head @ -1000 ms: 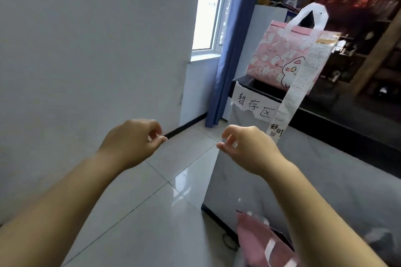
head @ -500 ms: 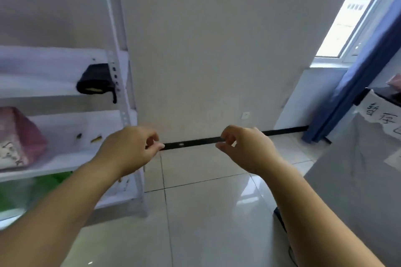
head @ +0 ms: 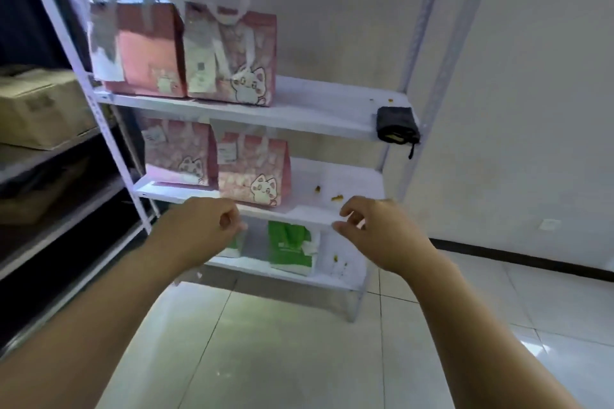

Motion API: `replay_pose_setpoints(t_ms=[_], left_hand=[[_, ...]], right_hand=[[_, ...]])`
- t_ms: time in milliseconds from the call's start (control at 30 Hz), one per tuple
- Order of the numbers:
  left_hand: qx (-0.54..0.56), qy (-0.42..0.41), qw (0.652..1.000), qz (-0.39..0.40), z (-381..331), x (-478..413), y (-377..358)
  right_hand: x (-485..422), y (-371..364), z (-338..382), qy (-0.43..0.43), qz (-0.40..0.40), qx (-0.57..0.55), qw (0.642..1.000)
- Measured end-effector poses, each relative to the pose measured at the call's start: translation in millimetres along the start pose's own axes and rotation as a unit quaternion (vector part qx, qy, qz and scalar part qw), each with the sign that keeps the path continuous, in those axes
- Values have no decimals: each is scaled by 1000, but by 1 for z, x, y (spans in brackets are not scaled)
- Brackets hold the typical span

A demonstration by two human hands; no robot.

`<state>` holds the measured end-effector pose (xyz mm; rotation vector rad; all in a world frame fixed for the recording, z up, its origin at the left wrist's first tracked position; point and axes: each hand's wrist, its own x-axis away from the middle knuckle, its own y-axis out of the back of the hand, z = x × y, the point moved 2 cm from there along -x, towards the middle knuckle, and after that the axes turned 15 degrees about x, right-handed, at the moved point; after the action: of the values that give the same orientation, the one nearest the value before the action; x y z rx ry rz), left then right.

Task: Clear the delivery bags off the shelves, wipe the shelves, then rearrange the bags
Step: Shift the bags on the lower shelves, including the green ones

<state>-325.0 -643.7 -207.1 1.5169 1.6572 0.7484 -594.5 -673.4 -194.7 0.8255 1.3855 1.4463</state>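
Both forearms reach up from the bottom of the frame over the pale tiled floor (head: 282, 342). The left hand (head: 206, 226), centre-left, has its fingers curled in against the thumb and grips nothing. The right hand (head: 375, 232), centre-right, is looser, with bent fingers, the thumb poking out and a gap between them, and it is empty too. Both hang in front of the white shelf unit (head: 412, 53). Behind them on the bottom shelf stands a green-and-white bag (head: 290, 249), with a second one (head: 232, 246) mostly hidden by the left hand and crumbs (head: 339, 262) to the right. One level up, two pink cat-print bags sit touching at the left end, one (head: 177, 153) and its neighbour (head: 254, 173), with more crumbs (head: 332, 196) on the bare right half. On the level above, in the upper left of the frame, stand a plainer pink bag (head: 143, 50) and another cat bag (head: 232, 53), each with a paper slip on its front (contents can't be seen in any of these bags). A dark cloth (head: 397, 126) droops over that shelf's right end. At the far left, a cardboard box (head: 40, 106) rests on a darker rack.
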Motion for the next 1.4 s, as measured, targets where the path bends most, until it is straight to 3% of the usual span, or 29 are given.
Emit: replay_pose_setpoints(t_ms=[267, 567, 867, 1233, 1400], left_hand=[[-2, 77, 993, -90, 118, -3, 70], [-29, 113, 986, -121, 213, -70, 140], [-36, 127, 986, -100, 306, -154, 187], [8, 127, 992, -27, 429, -249, 156], [54, 106, 992, 33, 490, -289, 129]], right_hand=[[-86, -27, 115, 84, 6, 19, 996], [-231, -86, 204, 119, 8, -31, 992], [-357, -127, 279, 123, 33, -45, 991], [-428, -185, 321, 51, 88, -19, 995], [-447, -228, 334, -54, 116, -14, 992]])
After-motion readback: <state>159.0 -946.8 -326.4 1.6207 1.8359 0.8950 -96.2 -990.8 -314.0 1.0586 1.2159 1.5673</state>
